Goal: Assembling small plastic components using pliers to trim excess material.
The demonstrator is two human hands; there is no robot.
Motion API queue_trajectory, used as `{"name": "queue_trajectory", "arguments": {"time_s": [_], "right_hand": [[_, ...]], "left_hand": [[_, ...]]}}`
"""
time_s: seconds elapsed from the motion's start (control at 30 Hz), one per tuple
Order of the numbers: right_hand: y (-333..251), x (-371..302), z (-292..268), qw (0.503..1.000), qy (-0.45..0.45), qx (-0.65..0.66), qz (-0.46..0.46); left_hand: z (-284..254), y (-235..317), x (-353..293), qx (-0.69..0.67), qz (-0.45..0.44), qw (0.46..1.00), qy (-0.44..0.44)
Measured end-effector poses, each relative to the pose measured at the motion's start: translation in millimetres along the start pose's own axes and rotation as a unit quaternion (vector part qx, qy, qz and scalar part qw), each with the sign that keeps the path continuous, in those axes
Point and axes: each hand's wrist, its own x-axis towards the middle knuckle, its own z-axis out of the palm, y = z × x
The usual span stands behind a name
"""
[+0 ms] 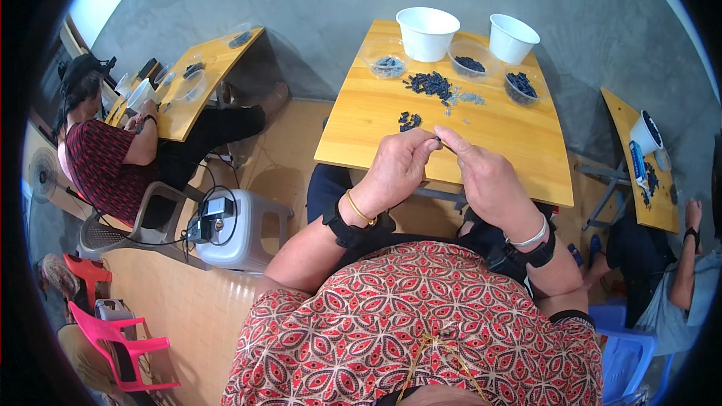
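Above the near part of the yellow wooden table (361, 120), my left hand (392, 169) and my right hand (490, 184) meet at their fingertips. Both are closed in a pinch on a small dark piece (438, 139), mostly hidden by the fingers. Just beyond them lies a little group of short black pieces (409, 120). Farther back is a larger heap of black pieces (429, 84), with small pale grey bits (469, 97) scattered to its right. The exact kind of the pieces is too small to make out.
Two white tubs (427, 36) stand at the table's back. Nearby are a clear bowl (370, 51) of grey bits and two clear bowls (492, 64) of black pieces. Another person (101, 135) works at a left table; a second person's arm (688, 237) shows at right.
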Motion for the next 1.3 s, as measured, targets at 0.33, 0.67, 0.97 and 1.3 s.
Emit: {"name": "queue_trajectory", "arguments": {"time_s": [0.33,0.67,0.97,1.3], "right_hand": [[5.8,2.0,21.5,0.998,0.049,0.003,0.031],[46.4,4.5,61.7,0.982,0.071,0.125,0.124],[60.9,5.1,71.3,0.811,-0.012,0.410,0.417],[80.6,8.2,59.1,0.625,-0.122,0.555,0.535]], "left_hand": [[0.4,-4.3,5.8,-0.046,-0.076,0.996,0.009],[15.7,-61.5,23.3,0.202,0.124,0.970,0.054],[19.7,-73.4,27.3,0.376,0.113,0.916,-0.084],[24.5,-71.9,24.4,0.440,0.179,0.850,-0.229]]}}
